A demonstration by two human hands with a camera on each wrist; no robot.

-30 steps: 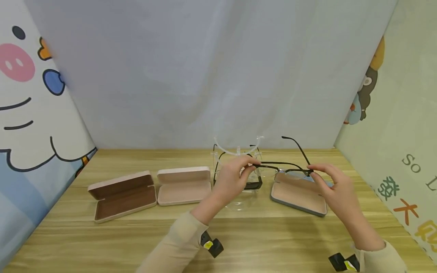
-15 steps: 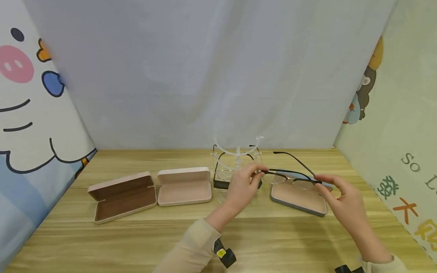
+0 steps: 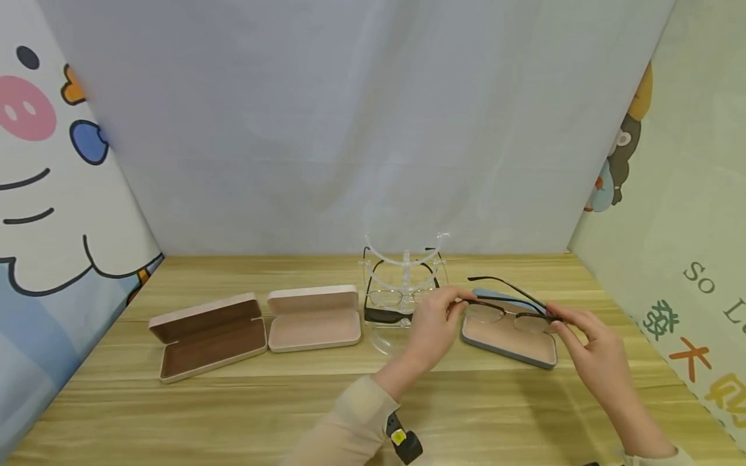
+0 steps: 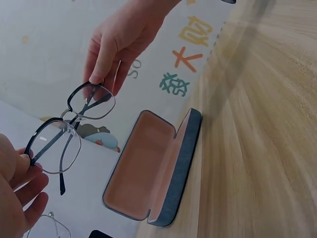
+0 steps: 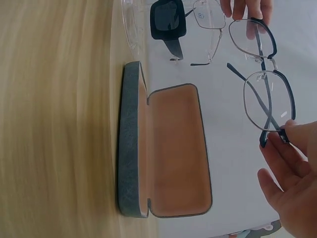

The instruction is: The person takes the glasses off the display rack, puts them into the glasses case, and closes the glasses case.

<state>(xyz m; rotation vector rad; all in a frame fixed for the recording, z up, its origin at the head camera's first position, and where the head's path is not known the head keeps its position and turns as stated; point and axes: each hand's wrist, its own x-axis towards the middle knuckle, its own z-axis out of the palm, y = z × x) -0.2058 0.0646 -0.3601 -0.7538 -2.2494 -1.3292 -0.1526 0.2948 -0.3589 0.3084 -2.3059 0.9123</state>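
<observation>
I hold the dark-rimmed glasses (image 3: 506, 309) by their two ends, my left hand (image 3: 431, 327) pinching one corner of the frame and my right hand (image 3: 588, 343) pinching the other. The glasses hang just above the open grey case (image 3: 508, 344), whose tan lining faces up. Both temples look folded across the lenses. Left of my hands stands the clear display stand (image 3: 402, 285) with two more pairs on it, and further left two pink cases (image 3: 259, 327) lie open on the worktop (image 3: 175, 421).

Light: bright, even, diffuse.
Shadows: soft, faint on desk (image 3: 175, 414).
Blur: wrist views streaked along desk grain.
Edges: mildly warped.
</observation>
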